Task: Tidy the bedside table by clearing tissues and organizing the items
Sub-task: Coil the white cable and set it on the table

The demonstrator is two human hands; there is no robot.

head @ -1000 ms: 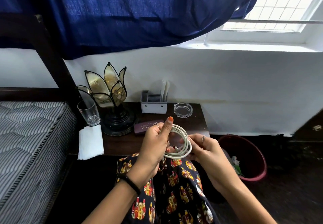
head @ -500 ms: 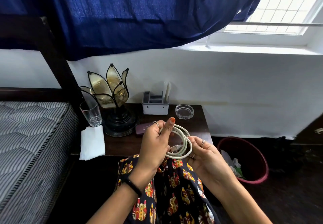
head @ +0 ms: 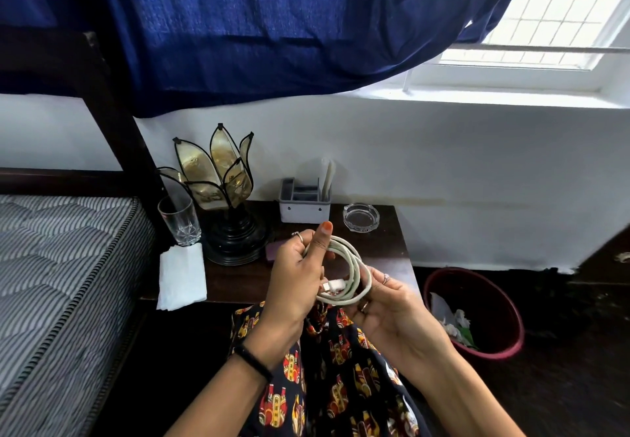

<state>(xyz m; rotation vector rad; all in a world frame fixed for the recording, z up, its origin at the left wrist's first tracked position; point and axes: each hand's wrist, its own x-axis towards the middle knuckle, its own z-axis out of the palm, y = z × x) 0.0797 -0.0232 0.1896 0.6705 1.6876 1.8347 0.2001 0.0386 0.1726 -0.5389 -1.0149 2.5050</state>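
- Gripping a coiled white cable [head: 354, 274] with the left hand [head: 300, 283]: fingers curling round the coil's left side, thumb pointing up along it, ringed finger showing at the top.
- Pinching the coil's right and lower side with the right hand [head: 392, 310], fingers curling under the loops, palm facing up.
- Holding the coil in the air, just above the near edge of the bedside table [head: 245, 276], with a white plug end lying between the two hands.
- Lying on the table's near left corner and overhanging the edge: a folded white tissue [head: 182, 276].
- Standing just behind the tissue: an empty drinking glass [head: 179, 220], upright.
- Standing right of the glass: a petal-shaped lamp [head: 218, 194] on a round black base.
- Sitting at the far edge against the wall: a grey organizer box [head: 305, 203], with a glass ashtray [head: 361, 217] just to its right.
- Peeking out behind the left hand: a small purple case [head: 272, 250], mostly hidden.
- Standing on the floor right of the table: a dark red bin [head: 477, 310] holding crumpled paper.
- Lying at the left: a striped mattress [head: 61, 266].
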